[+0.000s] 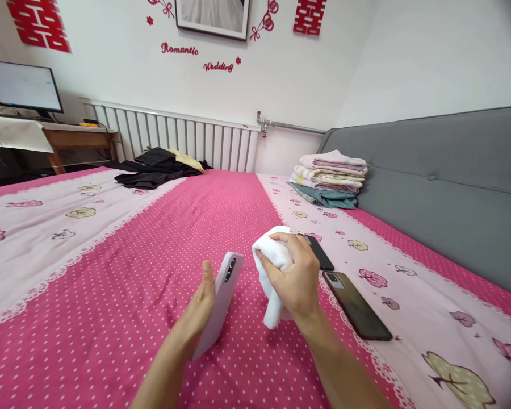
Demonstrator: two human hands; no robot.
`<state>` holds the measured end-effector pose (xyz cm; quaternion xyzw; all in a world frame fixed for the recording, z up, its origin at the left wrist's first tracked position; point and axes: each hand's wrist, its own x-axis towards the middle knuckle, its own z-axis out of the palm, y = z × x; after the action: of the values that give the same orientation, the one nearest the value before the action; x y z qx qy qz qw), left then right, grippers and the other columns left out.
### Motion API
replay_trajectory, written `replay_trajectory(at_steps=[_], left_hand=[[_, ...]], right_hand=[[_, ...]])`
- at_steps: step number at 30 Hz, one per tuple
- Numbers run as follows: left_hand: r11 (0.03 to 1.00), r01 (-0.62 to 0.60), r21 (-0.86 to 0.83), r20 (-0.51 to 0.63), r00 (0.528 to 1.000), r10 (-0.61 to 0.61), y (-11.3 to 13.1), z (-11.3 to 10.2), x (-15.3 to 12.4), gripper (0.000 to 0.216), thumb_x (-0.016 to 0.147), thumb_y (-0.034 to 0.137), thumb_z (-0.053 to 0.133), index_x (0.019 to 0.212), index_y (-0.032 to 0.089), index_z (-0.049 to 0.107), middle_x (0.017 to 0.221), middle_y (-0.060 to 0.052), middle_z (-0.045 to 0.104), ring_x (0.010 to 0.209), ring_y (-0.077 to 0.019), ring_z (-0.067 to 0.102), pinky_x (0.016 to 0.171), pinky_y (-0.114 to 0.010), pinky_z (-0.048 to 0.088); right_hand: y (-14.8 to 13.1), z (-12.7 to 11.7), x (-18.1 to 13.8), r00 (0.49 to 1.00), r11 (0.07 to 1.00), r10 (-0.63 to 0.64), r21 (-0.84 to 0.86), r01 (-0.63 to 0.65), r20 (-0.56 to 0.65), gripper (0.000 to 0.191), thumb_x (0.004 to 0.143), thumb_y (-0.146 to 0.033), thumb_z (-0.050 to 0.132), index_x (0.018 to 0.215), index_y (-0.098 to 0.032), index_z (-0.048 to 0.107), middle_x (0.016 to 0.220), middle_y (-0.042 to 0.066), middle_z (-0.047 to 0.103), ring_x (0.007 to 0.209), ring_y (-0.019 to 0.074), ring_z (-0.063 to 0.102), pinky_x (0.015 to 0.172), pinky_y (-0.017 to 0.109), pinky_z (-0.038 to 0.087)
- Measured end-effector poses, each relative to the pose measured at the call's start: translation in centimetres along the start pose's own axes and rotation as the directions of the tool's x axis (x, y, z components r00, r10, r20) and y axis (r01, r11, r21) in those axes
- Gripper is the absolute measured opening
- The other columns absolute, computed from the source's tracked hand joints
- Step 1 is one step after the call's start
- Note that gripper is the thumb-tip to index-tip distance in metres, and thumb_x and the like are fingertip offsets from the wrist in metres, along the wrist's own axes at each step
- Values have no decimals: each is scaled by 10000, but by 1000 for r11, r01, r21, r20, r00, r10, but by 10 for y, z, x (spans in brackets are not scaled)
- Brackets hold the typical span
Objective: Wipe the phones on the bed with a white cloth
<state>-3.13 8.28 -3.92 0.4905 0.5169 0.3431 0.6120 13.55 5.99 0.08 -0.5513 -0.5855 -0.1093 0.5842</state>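
My left hand [202, 301] grips a pale lilac smartphone [221, 301] by its side. The phone is tilted upright above the bed, with its back and dark camera strip towards my right hand. My right hand [296, 272] is closed around a bunched white cloth [272, 301], which hangs down below the fingers. A small gap separates the cloth from the phone. Just right of my right hand, a black phone [321, 254] lies on the bed, partly hidden behind the hand. Nearer to me lies a dark brownish phone [357, 307], back side up.
The bed has a pink dotted and patterned sheet [221, 204]. A stack of folded cloths [332, 173] stands by the grey headboard [443, 187]. Dark clothes [153, 167] lie at the far left edge. Beyond are a white radiator [174, 133] and a desk with a monitor [23, 85].
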Motion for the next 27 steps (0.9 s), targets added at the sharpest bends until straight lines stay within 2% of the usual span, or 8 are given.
replay_trajectory(at_steps=[2,6,8,10,14,17,21,27], left_hand=[[985,143,-96,6,990,-143,8,-1,-2,952,618,896,119,936,151,619,706,-115,661,675,-288,627,575,-371,487],[861,390,-325,324,902,-286,10,-2,5,1058,587,900,14,947,100,604,769,-179,671,718,-292,647,681,-388,502],[819,456,-347,455,846,-279,0,0,11,1040,618,879,17,975,89,591,809,-201,671,756,-302,654,745,-403,493],[781,524,-340,537,790,-297,-15,2,15,1017,643,859,21,977,80,584,847,-226,666,792,-318,653,789,-428,483],[825,411,-388,382,886,-261,-42,4,-1,855,757,776,88,958,108,582,830,-176,679,792,-284,658,787,-415,499],[885,347,-311,260,927,-272,-48,7,-26,714,834,691,166,950,125,586,794,-117,691,685,-227,658,726,-365,524],[915,332,-229,191,937,-293,-53,16,-58,612,859,642,249,904,133,586,752,-91,690,662,-212,656,668,-333,533],[943,326,-61,83,943,-321,-70,17,-95,531,807,651,410,804,138,548,665,-83,660,583,-208,636,576,-311,518]], right_hand=[[-3,-1,1,999,999,18,26,-19,28,221,721,-336,669,899,-217,615,898,34,619,831,173,581,782,303,459],[-3,-9,9,993,997,75,9,-76,86,248,731,-382,650,912,-217,610,917,37,625,840,174,582,783,302,449],[3,-17,6,973,982,165,-120,-147,160,267,726,-387,645,936,-227,608,924,38,626,849,189,586,766,312,444],[12,-29,-10,899,922,302,-335,-191,317,260,715,-360,643,936,-226,614,900,52,631,839,217,594,727,327,438],[21,-59,-75,622,799,544,-573,-182,562,335,719,-377,627,1008,-212,594,939,96,618,829,249,615,678,327,428],[12,-81,-119,662,786,554,-579,-215,506,394,836,-371,462,1192,-203,476,1034,122,590,886,239,612,709,323,423],[-10,-104,-144,528,770,617,-585,-254,583,489,750,-431,560,1162,-182,474,984,126,629,925,265,608,721,318,414],[-30,-128,-163,447,784,618,-554,-281,647,548,689,-466,596,1153,-208,460,973,97,654,886,261,627,663,299,401]])
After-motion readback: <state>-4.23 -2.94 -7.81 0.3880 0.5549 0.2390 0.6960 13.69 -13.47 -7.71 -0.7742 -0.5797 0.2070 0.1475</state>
